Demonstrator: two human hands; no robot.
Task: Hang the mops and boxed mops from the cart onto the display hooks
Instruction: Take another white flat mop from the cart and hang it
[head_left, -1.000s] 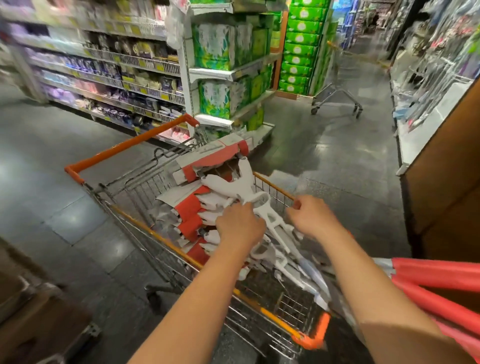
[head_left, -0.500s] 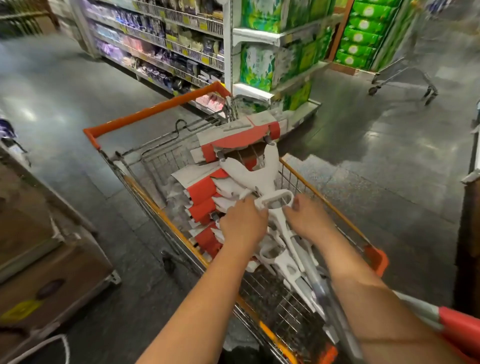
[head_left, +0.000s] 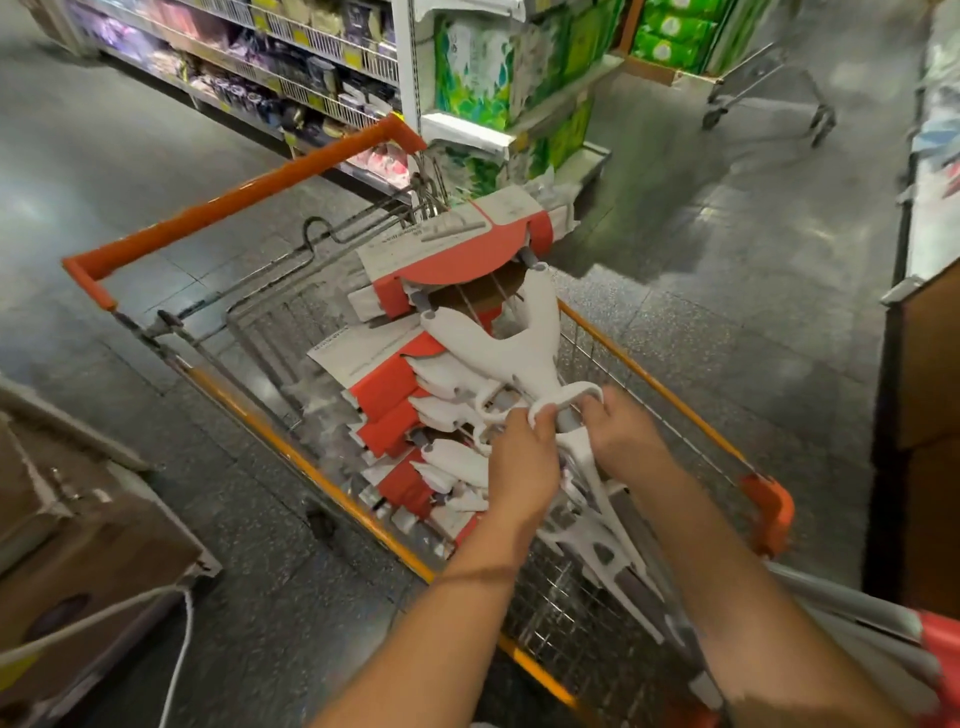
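Observation:
A wire shopping cart with orange trim holds several mops with white plastic yokes and red-and-white card sleeves. The top mop lies with its white Y-shaped frame pointing away from me. My left hand grips the white loop handle of that mop at its near end. My right hand holds the same loop from the right side, fingers curled round it. Mop poles with red grips stick out over the cart's near right corner.
Brown cardboard boxes sit at lower left. Store shelving and green paper packs stand beyond the cart. A wooden display unit lines the right edge. Another empty cart frame stands far up the aisle.
The view swung left and down toward the cart. My right hand moved off the cart rim onto the top mop's loop handle, joining my left hand there.

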